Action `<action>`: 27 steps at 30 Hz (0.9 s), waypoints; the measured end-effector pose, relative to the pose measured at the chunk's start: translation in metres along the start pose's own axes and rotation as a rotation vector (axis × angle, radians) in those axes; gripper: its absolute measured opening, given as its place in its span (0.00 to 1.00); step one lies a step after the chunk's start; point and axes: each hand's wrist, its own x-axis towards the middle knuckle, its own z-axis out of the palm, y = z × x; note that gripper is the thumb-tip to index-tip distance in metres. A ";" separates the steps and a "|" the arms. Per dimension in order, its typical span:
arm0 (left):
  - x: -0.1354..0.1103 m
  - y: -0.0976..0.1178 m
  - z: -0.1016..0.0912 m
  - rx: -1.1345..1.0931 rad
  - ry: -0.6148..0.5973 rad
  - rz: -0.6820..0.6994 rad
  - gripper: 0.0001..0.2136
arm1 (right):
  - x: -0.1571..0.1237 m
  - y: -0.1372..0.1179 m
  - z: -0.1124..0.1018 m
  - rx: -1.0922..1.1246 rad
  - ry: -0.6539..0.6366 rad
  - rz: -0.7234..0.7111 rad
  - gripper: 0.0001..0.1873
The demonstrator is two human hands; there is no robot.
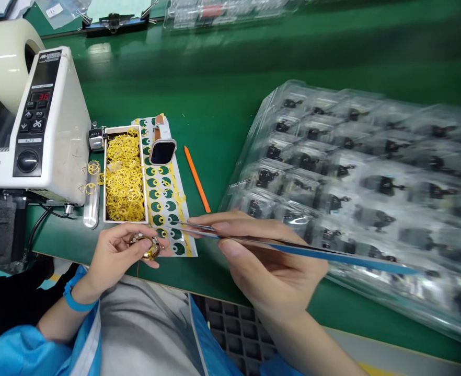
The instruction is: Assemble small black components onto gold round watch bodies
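Observation:
My left hand (115,256) is closed around a small round gold-coloured part (148,247) at the table's front edge. My right hand (254,250) pinches a pair of blue-handled tweezers (293,249), whose tips point left toward the sticker sheet (168,201), close to the round part. The sheet carries green round stickers on yellow-edged backing. Beside it stands a white box (105,175) full of yellow ring-shaped pieces.
A tape dispenser machine (38,125) with a large tape roll stands at the left. A smartwatch (162,150) and an orange stick (197,179) lie on the green table. Clear plastic trays (371,188) with several small black parts fill the right side.

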 end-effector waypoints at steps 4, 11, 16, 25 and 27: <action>0.001 0.002 0.002 0.033 0.028 -0.021 0.10 | 0.000 -0.001 0.000 0.015 0.003 0.001 0.13; 0.000 0.001 0.002 0.044 0.038 -0.032 0.10 | 0.000 -0.001 0.000 0.013 0.010 0.005 0.12; 0.001 -0.002 -0.001 0.015 -0.022 0.004 0.11 | 0.000 -0.003 0.000 -0.026 -0.091 0.037 0.15; 0.000 -0.005 -0.005 -0.036 -0.085 0.121 0.18 | 0.000 -0.002 0.001 -0.135 -0.159 -0.011 0.20; 0.000 -0.005 -0.006 -0.027 -0.090 0.121 0.18 | 0.000 -0.003 0.000 -0.150 -0.207 -0.038 0.19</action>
